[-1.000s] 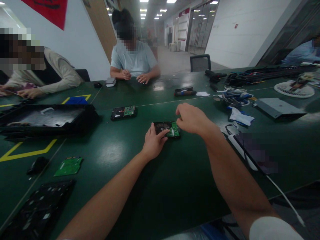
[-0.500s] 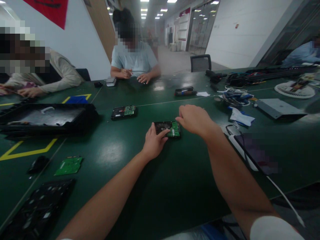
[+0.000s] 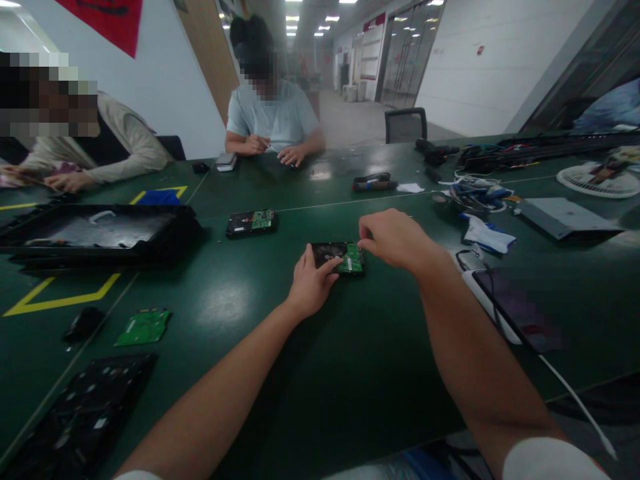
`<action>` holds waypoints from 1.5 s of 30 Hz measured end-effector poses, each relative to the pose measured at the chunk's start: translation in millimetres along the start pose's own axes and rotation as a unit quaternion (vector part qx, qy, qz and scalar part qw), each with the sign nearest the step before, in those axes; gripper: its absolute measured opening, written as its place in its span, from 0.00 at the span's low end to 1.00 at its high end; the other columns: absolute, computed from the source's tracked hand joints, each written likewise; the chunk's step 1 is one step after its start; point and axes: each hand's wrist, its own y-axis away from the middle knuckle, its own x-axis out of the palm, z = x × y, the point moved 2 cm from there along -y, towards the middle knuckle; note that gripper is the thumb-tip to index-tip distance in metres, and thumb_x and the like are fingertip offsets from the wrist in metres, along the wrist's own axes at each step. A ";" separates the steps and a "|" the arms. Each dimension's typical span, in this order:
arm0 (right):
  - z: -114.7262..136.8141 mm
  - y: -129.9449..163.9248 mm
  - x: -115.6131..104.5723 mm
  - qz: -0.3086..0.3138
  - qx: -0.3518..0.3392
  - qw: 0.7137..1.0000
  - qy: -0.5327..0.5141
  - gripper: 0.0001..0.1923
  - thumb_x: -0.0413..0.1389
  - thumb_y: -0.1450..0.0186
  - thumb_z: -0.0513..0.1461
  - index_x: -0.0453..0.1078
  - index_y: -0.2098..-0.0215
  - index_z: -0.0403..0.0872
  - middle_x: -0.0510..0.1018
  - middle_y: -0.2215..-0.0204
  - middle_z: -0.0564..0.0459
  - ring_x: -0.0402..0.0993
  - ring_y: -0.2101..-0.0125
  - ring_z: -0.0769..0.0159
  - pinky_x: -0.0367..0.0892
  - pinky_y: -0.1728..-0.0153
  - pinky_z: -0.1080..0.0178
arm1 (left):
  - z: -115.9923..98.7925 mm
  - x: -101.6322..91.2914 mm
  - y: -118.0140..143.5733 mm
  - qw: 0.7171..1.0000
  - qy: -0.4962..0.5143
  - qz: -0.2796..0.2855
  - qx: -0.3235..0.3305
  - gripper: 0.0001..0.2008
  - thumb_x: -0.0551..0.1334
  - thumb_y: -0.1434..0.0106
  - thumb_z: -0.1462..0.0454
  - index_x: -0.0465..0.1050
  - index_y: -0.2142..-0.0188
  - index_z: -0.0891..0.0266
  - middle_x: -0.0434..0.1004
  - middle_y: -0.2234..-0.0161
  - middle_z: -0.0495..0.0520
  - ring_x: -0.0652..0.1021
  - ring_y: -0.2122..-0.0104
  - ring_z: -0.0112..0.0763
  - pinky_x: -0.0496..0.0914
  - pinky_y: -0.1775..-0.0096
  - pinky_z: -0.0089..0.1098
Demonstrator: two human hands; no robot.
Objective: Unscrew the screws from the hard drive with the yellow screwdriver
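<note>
Two bare forearms enter from the near edge, uncovered from above the elbow to the wrist. The left hand [image 3: 311,288] and the right hand [image 3: 395,239] wear no gloves, and no rings, watch or bands show on either. At the near right corner a white short sleeve [image 3: 553,460] wraps the right upper arm; a sliver of the same white cloth shows at the left arm's near end.

A single head-worn view looks forward and down across the green table [image 3: 350,373]. It sits close above the table's near edge. Beyond the table's far edge it reaches down a corridor.
</note>
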 end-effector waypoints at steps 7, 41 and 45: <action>-0.3 3.5 -1.3 0.013 -0.024 1.000 -0.002 0.09 0.61 0.35 0.33 0.77 0.56 0.46 0.83 0.53 0.43 0.80 0.55 0.53 0.67 0.61 0.59 | -0.4 -0.6 -0.4 1.000 0.004 0.008 -0.004 0.24 0.62 0.25 0.60 0.71 0.32 0.42 0.42 0.22 0.60 0.56 0.27 0.67 0.62 0.34 0.63; -4.1 0.4 1.3 -0.019 0.038 0.999 0.012 0.09 0.58 0.28 0.42 0.76 0.56 0.45 0.83 0.56 0.39 0.80 0.58 0.49 0.67 0.61 0.55 | -1.4 -0.9 -1.0 1.000 0.005 0.011 -0.011 0.24 0.62 0.26 0.60 0.71 0.32 0.42 0.41 0.22 0.59 0.57 0.27 0.67 0.62 0.33 0.62; -4.0 1.7 0.8 -0.005 -0.015 1.000 -0.013 0.10 0.59 0.32 0.34 0.75 0.52 0.46 0.81 0.50 0.42 0.79 0.55 0.54 0.67 0.58 0.58 | -1.0 -1.0 -0.9 1.000 0.006 0.012 -0.010 0.24 0.61 0.25 0.59 0.71 0.32 0.41 0.43 0.22 0.57 0.56 0.27 0.66 0.62 0.34 0.64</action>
